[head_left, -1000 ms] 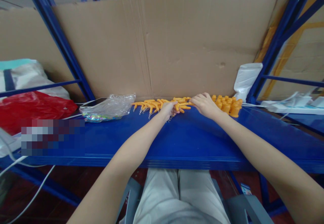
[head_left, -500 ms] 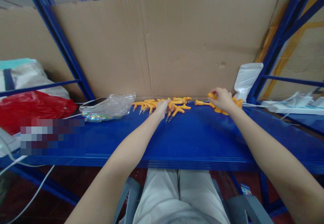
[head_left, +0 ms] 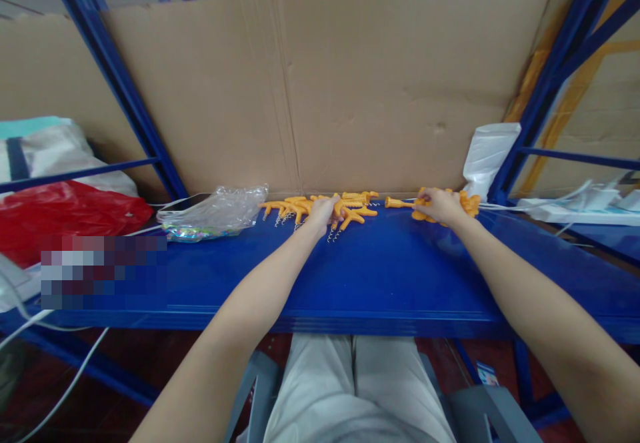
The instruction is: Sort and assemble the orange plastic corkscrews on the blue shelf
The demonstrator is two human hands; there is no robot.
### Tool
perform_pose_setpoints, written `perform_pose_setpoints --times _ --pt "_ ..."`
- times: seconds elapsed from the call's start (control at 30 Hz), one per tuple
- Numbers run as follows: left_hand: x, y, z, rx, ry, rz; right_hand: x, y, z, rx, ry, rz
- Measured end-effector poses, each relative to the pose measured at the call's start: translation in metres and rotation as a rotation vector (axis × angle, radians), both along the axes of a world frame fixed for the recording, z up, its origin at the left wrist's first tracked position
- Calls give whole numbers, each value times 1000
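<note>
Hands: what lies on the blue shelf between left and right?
Head view: orange corkscrews beside the left hand, then a narrow bare strip of blue shelf, then a single orange piece by the right hand.

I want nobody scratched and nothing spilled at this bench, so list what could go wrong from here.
1. The thin, silvery spirals sticking out beside the left hand might prick it or snag on each other.
2. The closely packed orange plastic pieces at the right hand could be knocked about.
3. The slim orange piece with a flared end, lying between both hands, might get bumped.
</note>
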State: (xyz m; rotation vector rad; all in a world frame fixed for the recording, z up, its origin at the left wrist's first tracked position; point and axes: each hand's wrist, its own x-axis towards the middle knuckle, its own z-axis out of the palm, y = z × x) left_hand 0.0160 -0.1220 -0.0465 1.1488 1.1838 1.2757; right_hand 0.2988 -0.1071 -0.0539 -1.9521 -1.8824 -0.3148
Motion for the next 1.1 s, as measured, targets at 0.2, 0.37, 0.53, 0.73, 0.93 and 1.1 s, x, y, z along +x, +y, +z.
perform_pose_setpoints --times 0.2,0.37,0.53,0.73,0.93,1.1 --pt "-2 1 -3 14 -3 -24 2 4 -9 -14 -81 -6" --pt "-2 3 -3 15 23 -22 -2 0 -7 -23 -135 -19" --pt "-1 2 -3 -9 20 -35 -7 -5 -5 -40 -175 -12" --pt "0 1 -4 -35 47 -78 -6 -3 -6 -10 -188 1" --pt "2 1 -8 -4 151 -108 -7 -1 -6 8 -178 1" --pt "1 3 -8 7 74 -29 -5 0 -7 46 -169 14"
